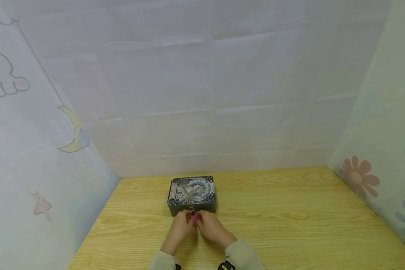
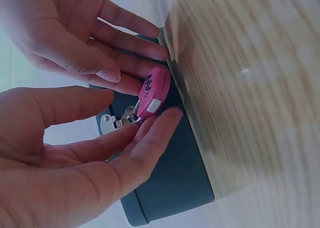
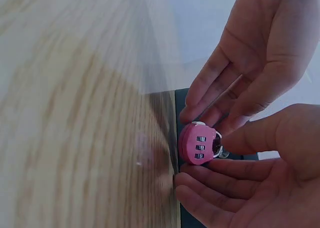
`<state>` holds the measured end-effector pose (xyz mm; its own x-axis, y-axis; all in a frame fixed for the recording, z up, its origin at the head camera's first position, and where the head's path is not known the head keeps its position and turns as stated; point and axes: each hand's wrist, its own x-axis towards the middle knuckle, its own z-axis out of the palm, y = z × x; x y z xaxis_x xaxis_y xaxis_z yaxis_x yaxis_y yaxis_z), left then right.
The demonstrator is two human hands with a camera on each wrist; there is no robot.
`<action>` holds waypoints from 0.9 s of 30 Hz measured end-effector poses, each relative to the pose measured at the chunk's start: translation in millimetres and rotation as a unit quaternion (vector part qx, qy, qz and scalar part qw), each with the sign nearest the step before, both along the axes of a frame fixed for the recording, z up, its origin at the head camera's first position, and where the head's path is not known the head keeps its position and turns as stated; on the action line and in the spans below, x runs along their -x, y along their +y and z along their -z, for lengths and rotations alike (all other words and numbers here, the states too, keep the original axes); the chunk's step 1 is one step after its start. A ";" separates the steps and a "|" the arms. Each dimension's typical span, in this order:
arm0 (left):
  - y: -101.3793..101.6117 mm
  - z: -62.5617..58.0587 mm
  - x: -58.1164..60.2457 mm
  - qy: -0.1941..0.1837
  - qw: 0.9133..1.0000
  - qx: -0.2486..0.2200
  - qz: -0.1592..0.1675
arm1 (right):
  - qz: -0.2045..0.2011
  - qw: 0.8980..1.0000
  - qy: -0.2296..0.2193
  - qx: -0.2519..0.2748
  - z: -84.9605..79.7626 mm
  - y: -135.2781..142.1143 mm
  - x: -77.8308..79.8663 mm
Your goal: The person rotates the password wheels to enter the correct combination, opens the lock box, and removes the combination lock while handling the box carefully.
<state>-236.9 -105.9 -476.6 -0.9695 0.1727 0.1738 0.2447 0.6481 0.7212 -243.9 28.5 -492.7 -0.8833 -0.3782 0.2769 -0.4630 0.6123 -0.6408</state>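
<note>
A pink three-dial combination padlock [image 3: 199,144] with a white button hangs by its metal shackle at the clasp [image 2: 111,122] of a dark tin box [image 1: 192,193] with an illustrated lid. My left hand [image 1: 181,227] is at the padlock's left side, its fingertips right by the white button and its thumb apart from the lock body. From the other side, my right hand [image 1: 210,227] has its fingers stretched along the lock, the thumb near the shackle. Neither hand's fingers are curled round the padlock.
The box stands on a wood-grain table [image 1: 273,210], near its back edge. A pale cloth backdrop [image 1: 202,93] rises behind, with printed cloth sides showing a moon [image 1: 72,129] and flowers [image 1: 359,176]. Dark bands [image 1: 226,265] sit at both wrists.
</note>
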 end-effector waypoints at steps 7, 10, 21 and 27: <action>-2.7 2.8 1.5 -0.001 1.000 -0.026 -0.007 | 0.002 0.995 -0.027 0.094 0.1 -1.1 -1.3; -3.4 1.5 1.0 -0.007 0.999 -0.040 -0.014 | 0.005 0.991 -0.049 0.128 -0.3 -1.4 -2.1; -1.6 1.7 1.8 -0.037 0.996 -0.071 -0.029 | 0.026 0.981 -0.079 0.177 6.5 -5.1 -1.0; -0.7 -1.5 1.3 -0.053 0.995 -0.085 -0.028 | 0.040 0.976 -0.079 0.200 7.3 -5.7 -0.2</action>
